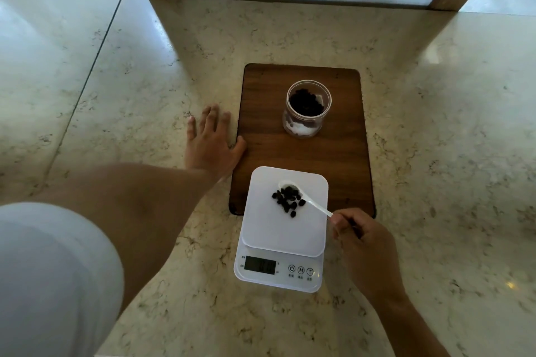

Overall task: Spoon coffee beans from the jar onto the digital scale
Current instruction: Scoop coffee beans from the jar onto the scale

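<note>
Holding the spoon (304,200), right hand (362,243) overhangs scale (278,235) edge.

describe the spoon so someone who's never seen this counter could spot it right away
Start at the dark wooden board on the marble counter; the white digital scale overlaps its near edge. Over the scale's platform, the right hand holds a small white plastic spoon, its bowl among a small pile of dark coffee beans. It is the only utensil here.
</note>
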Tool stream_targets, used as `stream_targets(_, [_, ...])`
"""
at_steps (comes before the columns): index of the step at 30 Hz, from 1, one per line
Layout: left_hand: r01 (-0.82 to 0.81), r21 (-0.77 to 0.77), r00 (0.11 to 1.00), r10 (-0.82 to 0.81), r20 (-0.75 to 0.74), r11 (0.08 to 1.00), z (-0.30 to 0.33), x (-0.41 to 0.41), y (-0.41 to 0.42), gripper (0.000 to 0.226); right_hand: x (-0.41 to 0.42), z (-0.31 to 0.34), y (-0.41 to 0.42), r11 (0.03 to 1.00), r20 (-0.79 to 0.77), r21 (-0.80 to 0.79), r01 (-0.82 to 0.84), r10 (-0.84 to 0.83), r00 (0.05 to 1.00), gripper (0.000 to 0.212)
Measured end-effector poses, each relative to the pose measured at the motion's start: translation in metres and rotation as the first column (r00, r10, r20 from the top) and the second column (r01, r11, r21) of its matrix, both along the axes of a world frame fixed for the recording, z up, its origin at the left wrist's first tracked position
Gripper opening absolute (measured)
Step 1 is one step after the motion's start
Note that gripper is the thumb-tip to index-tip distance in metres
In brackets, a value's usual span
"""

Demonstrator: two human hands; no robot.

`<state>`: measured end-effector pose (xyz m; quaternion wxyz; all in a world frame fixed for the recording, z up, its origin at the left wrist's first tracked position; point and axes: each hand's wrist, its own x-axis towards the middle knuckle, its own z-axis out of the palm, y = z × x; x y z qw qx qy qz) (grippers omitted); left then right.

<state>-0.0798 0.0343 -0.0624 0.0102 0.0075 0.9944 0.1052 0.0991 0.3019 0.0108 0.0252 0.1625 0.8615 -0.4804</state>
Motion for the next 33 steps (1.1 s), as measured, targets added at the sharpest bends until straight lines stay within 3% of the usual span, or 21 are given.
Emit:
stream_targets(12, [0.005, 0.011, 1.0, -0.005, -0.017, 1.0, -0.007, -0.002, -0.002, 0.074, -0.004, 0.007, -0.001, 0.998, -0.211, 0.009, 0.064, -0.06, 0.976, 0.015])
stream_targets(20, [0.014, 0.003, 1.0, -0.014, -0.016, 1.0, -0.005, -0.001, -0.002, 0.074, -0.024, 0.012, -0.007, 0.994, -0.186, -0.027, 0.11, -0.113, 0.976, 0.015])
stream_targets(28, [0.018, 0.006, 1.0, -0.018, -0.024, 1.0, -0.002, -0.001, -0.002, 0.075, -0.093, 0.031, -0.014, 0.975, -0.325, 0.102, 0.196, -0.154, 0.933, 0.019])
stream_targets(33, [0.014, 0.006, 1.0, -0.014, -0.02, 1.0, -0.002, -0.001, -0.001, 0.074, -0.122, 0.044, -0.009, 0.922, -0.405, 0.362, 0.14, 0.02, 0.914, 0.02])
